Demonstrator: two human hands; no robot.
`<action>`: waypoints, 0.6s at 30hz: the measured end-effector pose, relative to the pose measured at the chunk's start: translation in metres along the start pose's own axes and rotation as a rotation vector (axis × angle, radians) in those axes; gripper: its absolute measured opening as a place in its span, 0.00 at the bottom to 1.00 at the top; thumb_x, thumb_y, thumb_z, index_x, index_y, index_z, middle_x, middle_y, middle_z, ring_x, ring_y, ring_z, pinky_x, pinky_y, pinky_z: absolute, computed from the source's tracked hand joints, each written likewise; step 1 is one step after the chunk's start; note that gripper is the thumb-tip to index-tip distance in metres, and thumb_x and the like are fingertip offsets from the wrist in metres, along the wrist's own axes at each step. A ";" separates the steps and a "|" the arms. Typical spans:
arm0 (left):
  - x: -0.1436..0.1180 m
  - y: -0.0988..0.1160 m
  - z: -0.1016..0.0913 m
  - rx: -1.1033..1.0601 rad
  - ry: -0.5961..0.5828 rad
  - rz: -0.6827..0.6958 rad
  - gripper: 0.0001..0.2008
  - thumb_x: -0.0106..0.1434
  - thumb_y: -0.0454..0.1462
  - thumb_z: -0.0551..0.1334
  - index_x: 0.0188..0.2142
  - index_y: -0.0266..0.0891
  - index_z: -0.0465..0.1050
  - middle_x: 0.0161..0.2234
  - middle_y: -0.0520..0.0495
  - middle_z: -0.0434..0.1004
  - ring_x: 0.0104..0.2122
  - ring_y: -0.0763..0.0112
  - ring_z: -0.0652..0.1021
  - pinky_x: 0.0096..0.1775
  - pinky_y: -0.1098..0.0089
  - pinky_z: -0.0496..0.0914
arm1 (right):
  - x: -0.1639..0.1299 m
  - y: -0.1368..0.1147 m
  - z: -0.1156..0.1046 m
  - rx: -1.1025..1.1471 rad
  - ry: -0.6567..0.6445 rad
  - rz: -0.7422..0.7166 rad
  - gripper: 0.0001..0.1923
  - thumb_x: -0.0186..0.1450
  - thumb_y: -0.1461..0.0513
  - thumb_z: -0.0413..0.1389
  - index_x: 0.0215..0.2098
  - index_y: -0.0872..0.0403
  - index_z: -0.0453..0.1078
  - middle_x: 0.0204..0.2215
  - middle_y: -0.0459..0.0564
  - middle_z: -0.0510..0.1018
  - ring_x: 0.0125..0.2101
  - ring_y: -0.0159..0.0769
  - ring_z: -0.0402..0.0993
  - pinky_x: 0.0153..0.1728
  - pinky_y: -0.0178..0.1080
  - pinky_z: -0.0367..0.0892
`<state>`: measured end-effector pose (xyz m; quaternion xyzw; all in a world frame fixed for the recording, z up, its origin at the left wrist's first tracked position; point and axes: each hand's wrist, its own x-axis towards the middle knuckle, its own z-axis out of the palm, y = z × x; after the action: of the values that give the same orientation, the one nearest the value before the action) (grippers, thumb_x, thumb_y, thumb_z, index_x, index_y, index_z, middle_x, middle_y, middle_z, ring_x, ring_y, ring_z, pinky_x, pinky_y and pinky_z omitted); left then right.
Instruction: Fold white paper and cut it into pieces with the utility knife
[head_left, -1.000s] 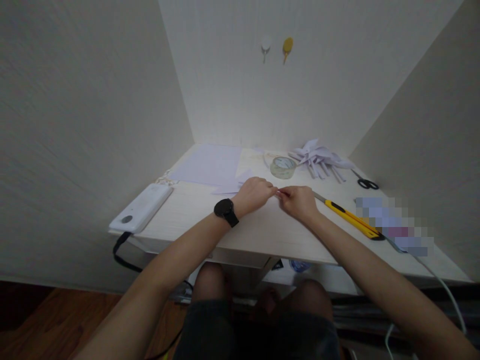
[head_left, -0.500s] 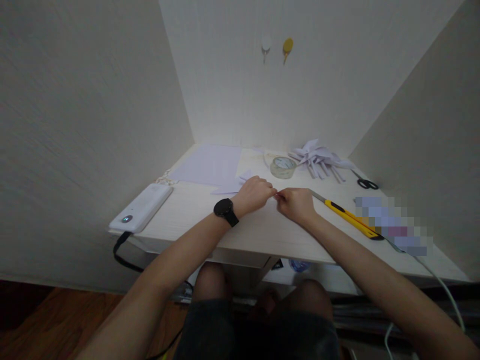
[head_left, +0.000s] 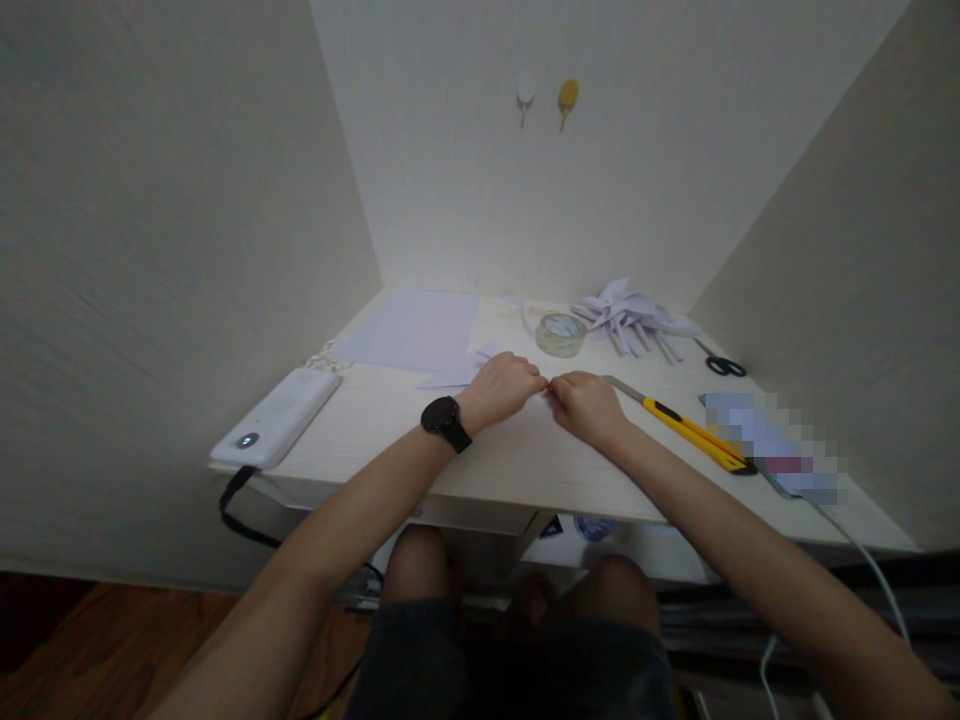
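Observation:
Over the middle of the white desk (head_left: 480,470), my left hand (head_left: 504,388) and my right hand (head_left: 589,405) meet at the fingertips. Both are closed in a pinch; whatever lies between the fingers is too small or hidden to make out. Just behind my left hand lie pieces of folded white paper (head_left: 450,379), partly covered by it. A roll of clear tape (head_left: 561,336) rests beyond the hands. To the right of my right hand lies a yellow utility knife (head_left: 697,435), its blade end close to my knuckles.
A white sheet of paper (head_left: 412,328) lies back left, with a white power bank (head_left: 277,415) and its black cable in front. Several paper pinwheels (head_left: 626,312) are piled at back right, near black-handled scissors (head_left: 725,366). A blurred-out flat object (head_left: 769,440) lies at right.
The whole view has shifted slightly, so things sit a little further left. My hands stay together at the fingertips, with only a slight change in the right fingers.

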<state>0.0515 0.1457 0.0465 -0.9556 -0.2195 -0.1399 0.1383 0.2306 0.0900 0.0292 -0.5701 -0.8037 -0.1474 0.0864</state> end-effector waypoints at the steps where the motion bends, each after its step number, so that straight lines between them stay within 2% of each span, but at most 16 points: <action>1: 0.000 0.000 0.000 -0.003 -0.005 0.005 0.10 0.68 0.31 0.58 0.39 0.38 0.79 0.35 0.44 0.82 0.38 0.62 0.79 0.39 0.64 0.66 | 0.000 0.001 0.000 -0.002 -0.006 -0.030 0.12 0.67 0.65 0.50 0.39 0.59 0.77 0.36 0.59 0.83 0.39 0.44 0.76 0.38 0.39 0.61; 11: -0.001 -0.001 -0.001 -0.018 -0.004 0.032 0.10 0.68 0.30 0.58 0.36 0.38 0.78 0.33 0.44 0.81 0.36 0.64 0.79 0.39 0.65 0.66 | 0.003 0.010 0.006 0.072 0.012 -0.163 0.09 0.69 0.66 0.49 0.39 0.60 0.72 0.36 0.59 0.79 0.40 0.42 0.71 0.42 0.39 0.60; 18: 0.001 0.005 -0.007 -0.013 0.001 -0.030 0.10 0.69 0.32 0.57 0.39 0.37 0.78 0.34 0.43 0.81 0.38 0.62 0.79 0.39 0.64 0.66 | 0.004 0.005 0.005 0.072 0.065 0.042 0.08 0.68 0.64 0.51 0.37 0.58 0.71 0.35 0.58 0.79 0.37 0.42 0.72 0.37 0.39 0.59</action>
<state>0.0532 0.1395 0.0520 -0.9529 -0.2330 -0.1440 0.1302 0.2340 0.0964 0.0268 -0.5782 -0.7932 -0.1347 0.1358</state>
